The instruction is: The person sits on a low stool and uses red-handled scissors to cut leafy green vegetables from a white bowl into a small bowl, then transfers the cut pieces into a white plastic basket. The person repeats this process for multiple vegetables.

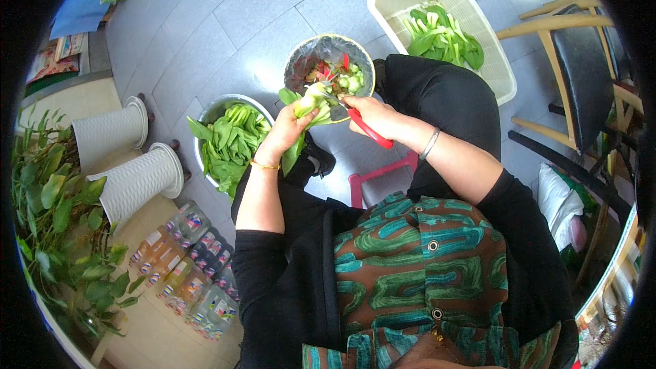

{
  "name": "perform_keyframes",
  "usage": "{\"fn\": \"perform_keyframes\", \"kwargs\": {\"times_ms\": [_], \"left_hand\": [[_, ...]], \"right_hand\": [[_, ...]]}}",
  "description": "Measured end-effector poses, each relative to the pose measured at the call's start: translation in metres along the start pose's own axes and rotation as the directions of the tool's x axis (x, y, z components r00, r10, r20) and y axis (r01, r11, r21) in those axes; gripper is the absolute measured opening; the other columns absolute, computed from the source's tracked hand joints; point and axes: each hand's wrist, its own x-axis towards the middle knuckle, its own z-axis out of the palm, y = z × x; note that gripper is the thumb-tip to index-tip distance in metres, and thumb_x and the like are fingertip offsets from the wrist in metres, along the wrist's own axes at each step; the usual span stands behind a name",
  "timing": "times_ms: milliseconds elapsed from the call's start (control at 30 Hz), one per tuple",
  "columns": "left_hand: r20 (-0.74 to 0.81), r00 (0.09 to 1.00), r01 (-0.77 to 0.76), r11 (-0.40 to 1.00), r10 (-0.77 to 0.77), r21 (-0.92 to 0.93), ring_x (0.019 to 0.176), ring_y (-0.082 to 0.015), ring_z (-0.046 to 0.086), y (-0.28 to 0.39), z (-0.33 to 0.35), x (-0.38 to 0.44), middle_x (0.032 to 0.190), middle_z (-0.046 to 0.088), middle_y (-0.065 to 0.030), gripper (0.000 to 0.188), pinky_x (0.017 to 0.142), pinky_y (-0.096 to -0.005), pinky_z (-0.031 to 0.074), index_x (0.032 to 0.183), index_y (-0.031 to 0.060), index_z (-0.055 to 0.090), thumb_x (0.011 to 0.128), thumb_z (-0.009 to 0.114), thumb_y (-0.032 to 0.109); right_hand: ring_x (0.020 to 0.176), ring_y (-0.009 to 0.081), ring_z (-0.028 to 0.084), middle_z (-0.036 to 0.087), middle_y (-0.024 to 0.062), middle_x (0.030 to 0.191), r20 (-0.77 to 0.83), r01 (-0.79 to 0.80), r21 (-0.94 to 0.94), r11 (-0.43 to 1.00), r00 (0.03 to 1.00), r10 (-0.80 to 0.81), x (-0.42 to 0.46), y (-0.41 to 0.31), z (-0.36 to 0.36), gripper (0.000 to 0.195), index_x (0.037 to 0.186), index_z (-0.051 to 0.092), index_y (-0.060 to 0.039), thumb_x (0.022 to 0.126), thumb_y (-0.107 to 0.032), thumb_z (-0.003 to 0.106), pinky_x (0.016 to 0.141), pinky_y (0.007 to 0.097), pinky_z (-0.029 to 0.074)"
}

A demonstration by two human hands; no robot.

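Note:
My left hand (287,128) grips a head of bok choy (312,105), its pale base facing the scissors. In my right hand (373,113) is a pair of red-handled scissors (366,128), with the blades at the base of the bok choy. Both hands are over the near rim of a round bin (371,54) lined with a dark plastic bag. Cut bok choy bases (352,81) and red scraps lie inside it. Left of my left hand stands a metal basin (199,151) heaped with bok choy leaves (230,136).
A pale plastic basket (382,5) holding more bok choy (443,36) is beyond my right knee. Wooden chairs (556,77) stand at the right. White woven planters (141,179), a leafy plant (61,205) and packs of bottled drinks (179,266) line the left. A pink stool (382,171) shows beneath me.

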Motion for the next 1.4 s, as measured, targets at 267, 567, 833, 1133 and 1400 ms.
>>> {"fn": "perform_keyframes", "kwargs": {"times_ms": [267,567,833,1133,1400], "left_hand": [[-0.038,0.999,-0.019,0.943,0.033,0.332,0.091,-0.0297,0.061,0.0,0.003,0.0,0.095,0.062,-0.0181,0.033,0.078,-0.0344,0.045,0.112,0.0053,0.054,0.082,0.059,0.018],[0.003,1.0,-0.008,0.936,0.007,0.352,0.088,-0.0253,0.058,-0.003,0.004,0.008,0.092,0.063,-0.0149,0.029,0.078,-0.0336,0.045,0.108,0.0041,0.056,0.082,0.059,0.017],[0.065,0.991,0.103,0.968,-0.121,0.228,0.081,-0.0134,0.057,-0.013,0.001,0.011,0.089,0.064,-0.0081,0.032,0.077,-0.0286,0.044,0.106,-0.0006,0.057,0.084,0.06,0.022],[0.218,0.965,0.152,0.988,-0.147,-0.006,0.084,-0.0099,0.053,0.004,-0.006,0.0,0.093,0.063,-0.0023,0.033,0.078,-0.026,0.043,0.106,-0.0011,0.058,0.084,0.062,0.023],[0.282,0.954,0.104,0.994,-0.104,0.015,0.088,-0.0117,0.054,-0.016,0.011,0.011,0.097,0.062,-0.0037,0.03,0.082,-0.0282,0.043,0.11,0.0017,0.056,0.084,0.061,0.017]], "right_hand": [[0.036,0.0095,0.041,0.045,-0.0001,0.047,0.258,-0.213,0.543,0.812,0.963,0.08,0.009,0.011,0.003,0.024,0.09,0.056,-0.0062,0.093,-0.02,0.037,0.035,0.0269,0.026],[0.052,0.0168,0.058,0.057,0.0053,0.055,0.08,-0.074,0.164,0.984,0.995,0.062,-0.001,0.011,0.004,0.011,0.08,0.057,-0.0081,0.075,-0.018,0.056,0.049,0.0313,0.041],[0.058,0.0264,0.059,0.059,0.0109,0.067,-0.198,-0.003,-0.157,0.988,0.98,-0.028,-0.01,0.004,0.0,0.028,0.101,0.057,-0.006,0.074,-0.015,0.055,0.055,0.0337,0.046],[0.092,0.0323,0.056,0.056,0.0176,0.094,-0.237,0.302,-0.565,0.768,0.832,-0.502,-0.015,0.011,0.013,0.039,0.118,0.052,-0.0075,0.078,-0.009,0.051,0.082,0.0404,0.04],[0.083,0.0347,0.06,0.06,0.0191,0.086,-0.101,0.21,-0.363,0.908,0.96,-0.263,-0.014,0.002,0.012,0.032,0.109,0.056,-0.0067,0.078,-0.016,0.052,0.073,0.0434,0.046]]}}
